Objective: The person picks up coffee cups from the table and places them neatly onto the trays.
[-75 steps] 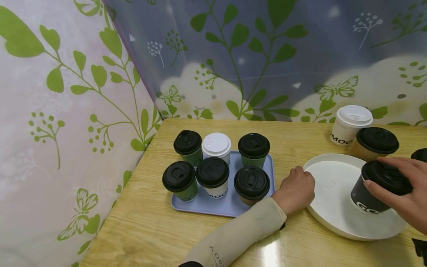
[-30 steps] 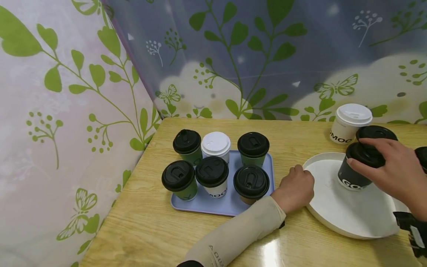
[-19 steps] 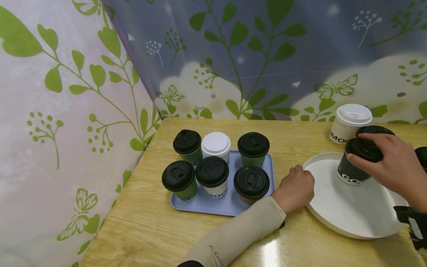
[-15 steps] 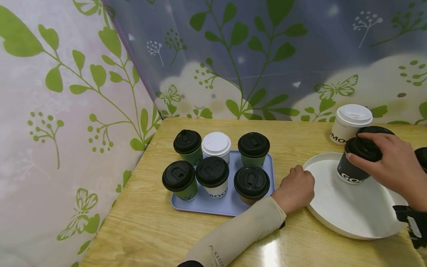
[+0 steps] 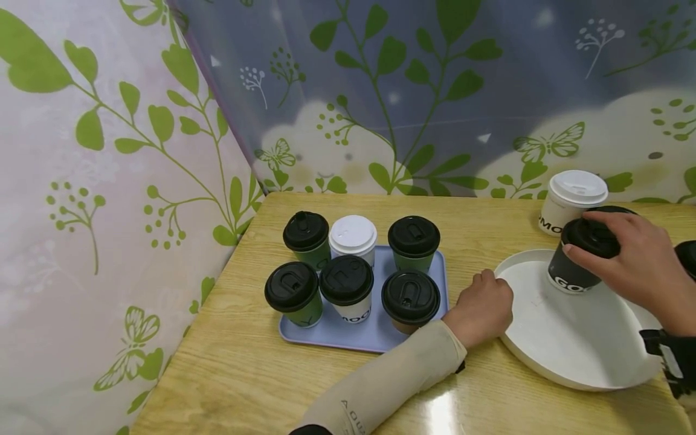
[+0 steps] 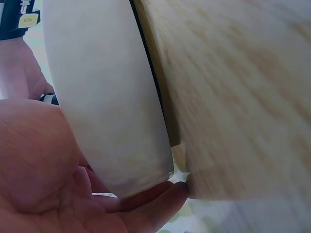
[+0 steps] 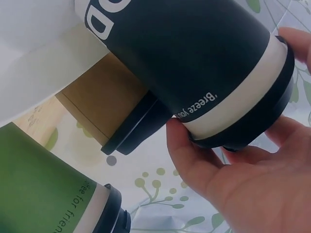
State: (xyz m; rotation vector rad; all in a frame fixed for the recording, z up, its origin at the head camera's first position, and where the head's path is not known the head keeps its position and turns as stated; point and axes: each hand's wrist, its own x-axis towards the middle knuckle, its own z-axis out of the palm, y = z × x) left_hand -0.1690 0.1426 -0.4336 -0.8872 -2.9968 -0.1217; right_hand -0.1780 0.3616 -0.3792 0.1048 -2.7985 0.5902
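My right hand grips a dark paper coffee cup by its black lid, fingers and thumb around the rim. The cup is upright at the back of a round white tray; whether its base touches the tray, I cannot tell. In the right wrist view, fingers press the cup's lid edge. My left hand holds the tray's left rim, and the left wrist view has its fingers curled around the tray wall.
Behind the tray stand a white-lidded cup and a brown cup, largely hidden in the head view. A green cup is nearby. Left, a blue rectangular tray bears several lidded cups. Patterned curtains hang behind the table.
The right hand has shifted the dark cup from the round tray's right front toward its back, a little leftward, slowing lately. My left hand and the tray have stayed put.
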